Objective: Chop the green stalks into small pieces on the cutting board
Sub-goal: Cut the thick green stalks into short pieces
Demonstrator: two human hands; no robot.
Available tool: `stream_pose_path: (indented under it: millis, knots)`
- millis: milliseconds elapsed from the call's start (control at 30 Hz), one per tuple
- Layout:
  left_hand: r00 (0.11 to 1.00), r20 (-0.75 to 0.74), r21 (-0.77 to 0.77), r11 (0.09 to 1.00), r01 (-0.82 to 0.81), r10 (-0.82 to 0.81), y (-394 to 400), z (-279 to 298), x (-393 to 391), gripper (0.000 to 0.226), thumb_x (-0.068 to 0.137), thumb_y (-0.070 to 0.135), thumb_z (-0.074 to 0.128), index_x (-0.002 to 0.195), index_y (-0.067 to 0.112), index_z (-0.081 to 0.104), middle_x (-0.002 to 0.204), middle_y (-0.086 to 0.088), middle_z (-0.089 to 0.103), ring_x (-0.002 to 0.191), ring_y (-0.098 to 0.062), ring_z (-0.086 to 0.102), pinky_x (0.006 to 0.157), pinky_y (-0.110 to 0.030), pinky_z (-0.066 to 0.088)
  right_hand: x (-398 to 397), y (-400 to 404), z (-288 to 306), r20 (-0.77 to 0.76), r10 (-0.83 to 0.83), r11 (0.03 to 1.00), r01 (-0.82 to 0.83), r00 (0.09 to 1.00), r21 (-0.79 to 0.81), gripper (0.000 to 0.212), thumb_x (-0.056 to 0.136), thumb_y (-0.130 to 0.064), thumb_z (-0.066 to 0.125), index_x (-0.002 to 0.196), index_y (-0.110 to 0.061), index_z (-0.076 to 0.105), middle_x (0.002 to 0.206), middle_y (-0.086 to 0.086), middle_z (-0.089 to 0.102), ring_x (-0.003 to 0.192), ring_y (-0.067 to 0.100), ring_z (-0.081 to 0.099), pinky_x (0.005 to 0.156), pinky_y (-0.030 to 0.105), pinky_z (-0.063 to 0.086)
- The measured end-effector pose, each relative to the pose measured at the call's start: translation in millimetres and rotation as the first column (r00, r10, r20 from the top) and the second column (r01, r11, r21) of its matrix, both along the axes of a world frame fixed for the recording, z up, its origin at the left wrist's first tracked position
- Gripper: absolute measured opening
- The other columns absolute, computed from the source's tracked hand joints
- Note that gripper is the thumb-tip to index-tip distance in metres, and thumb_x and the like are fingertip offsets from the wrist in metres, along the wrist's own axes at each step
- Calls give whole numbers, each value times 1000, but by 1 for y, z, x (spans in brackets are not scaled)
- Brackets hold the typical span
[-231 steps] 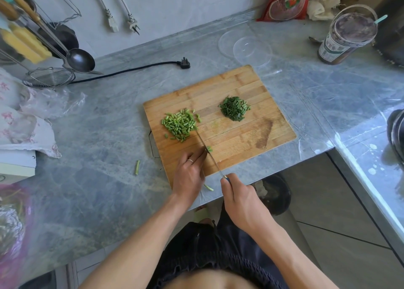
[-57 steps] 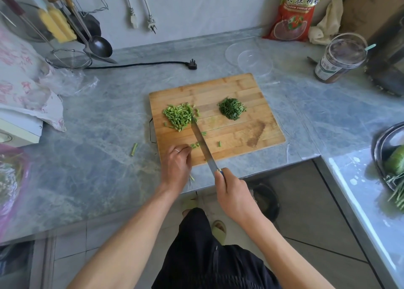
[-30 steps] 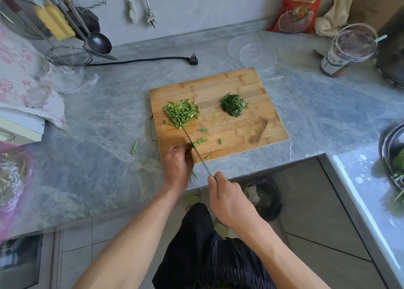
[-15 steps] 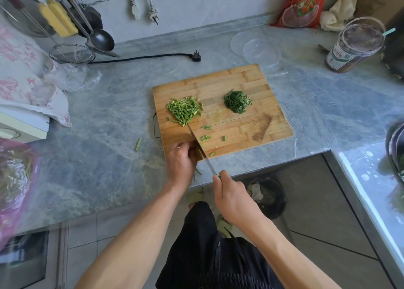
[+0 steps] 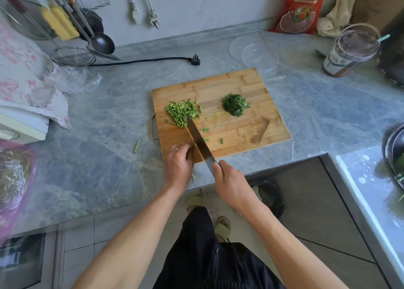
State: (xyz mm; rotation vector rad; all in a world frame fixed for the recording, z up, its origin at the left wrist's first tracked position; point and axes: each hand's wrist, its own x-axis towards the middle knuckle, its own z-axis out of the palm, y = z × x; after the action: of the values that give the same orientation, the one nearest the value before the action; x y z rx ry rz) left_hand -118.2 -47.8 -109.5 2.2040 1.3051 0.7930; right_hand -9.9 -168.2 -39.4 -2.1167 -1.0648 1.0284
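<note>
A wooden cutting board (image 5: 240, 87) lies on the grey counter. A pile of pale green stalk pieces (image 5: 180, 111) sits at its left and a darker, finer green pile (image 5: 235, 104) near its middle. A few loose pieces (image 5: 222, 140) lie between them. My right hand (image 5: 229, 181) grips the knife handle. The blade (image 5: 200, 140) lies tilted with its flat side showing and its tip at the pale pile's edge. My left hand (image 5: 178, 164) rests curled on the board's near left corner, against the blade. It covers the stalks, and only a pale end shows under it.
One stray stalk piece (image 5: 137, 146) lies on the counter left of the board. Behind the board are a clear plastic lid (image 5: 260, 57), a jar (image 5: 349, 52), a red bag (image 5: 299, 9) and a black plug (image 5: 195, 59). A metal bowl (image 5: 393, 155) sits at the right edge.
The blade has gone from edge-on to tilted, with its flat side now showing. Its tip has moved up to the pale green pile. My left hand has stayed at the board's corner.
</note>
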Motion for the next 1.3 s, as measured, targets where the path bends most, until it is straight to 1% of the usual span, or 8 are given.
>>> stream_pose_path:
  millis: [100, 233, 333, 600, 667, 767, 967, 1300]
  knots:
    - [999, -15, 9, 999, 42, -41, 1, -2, 1, 16, 84, 0, 67, 94, 11, 74, 87, -3, 73, 83, -24, 62, 67, -31, 47, 2, 3, 1, 20, 45, 999, -46, 999, 11, 34, 105, -29, 30, 93, -4, 48, 82, 16, 54, 74, 43, 52, 66, 48, 44]
    - [999, -34, -2, 999, 41, -41, -1, -1, 4, 20, 80, -4, 65, 92, 10, 73, 88, -4, 73, 83, -25, 64, 66, -30, 46, 8, 5, 0, -9, -6, 998, 7, 1000, 57, 34, 104, -34, 33, 78, -13, 42, 66, 11, 49, 59, 27, 41, 57, 36, 33]
    - [999, -43, -7, 1000, 5, -5, -2, -1, 7, 19, 82, -4, 64, 94, 8, 74, 90, -7, 73, 84, -27, 66, 66, -31, 49, 11, 3, 5, -37, -15, 998, 18, 999, 65, 39, 103, -37, 32, 82, -6, 44, 64, 7, 47, 57, 19, 38, 54, 33, 30]
    - [1000, -19, -76, 997, 17, -19, 5, 4, 2, 22, 82, -3, 65, 98, 9, 74, 90, -7, 72, 82, -25, 64, 69, -25, 43, 14, -6, 8, -63, -24, 997, 29, 998, 77, 43, 103, -40, 31, 82, -5, 45, 67, 9, 48, 60, 18, 39, 56, 33, 31]
    - [999, -20, -65, 997, 43, -45, 8, 5, 0, 21, 81, -6, 66, 96, 7, 75, 89, -9, 73, 80, -25, 66, 69, -18, 39, 10, -5, 8, -43, 16, 997, -12, 999, 82, 39, 104, -37, 31, 75, -13, 41, 64, 3, 44, 61, 20, 39, 57, 34, 30]
    - [997, -49, -70, 996, 48, -52, 10, 2, -4, 16, 86, -2, 65, 97, 5, 74, 93, -10, 73, 84, -26, 67, 71, -21, 43, 3, -3, 9, -1, 61, 996, -61, 998, 62, 29, 103, -40, 31, 79, -27, 43, 70, -2, 50, 65, 21, 46, 64, 33, 37]
    - [997, -49, -68, 996, 59, -62, 10, 0, -10, 12, 88, 9, 68, 99, 8, 74, 96, -4, 70, 91, -23, 64, 74, -33, 52, 8, -9, 13, -70, -55, 990, 63, 996, 124, 39, 103, -35, 34, 72, -12, 36, 59, 3, 38, 52, 14, 29, 50, 28, 25]
    - [978, -179, -85, 992, 97, -111, 31, 17, 3, 21, 86, 17, 69, 105, 8, 75, 95, -9, 66, 86, -29, 64, 67, -38, 54, 23, -7, 12, -65, -113, 987, 120, 991, 105, 42, 103, -38, 33, 78, -6, 43, 63, 5, 45, 55, 14, 36, 52, 29, 29]
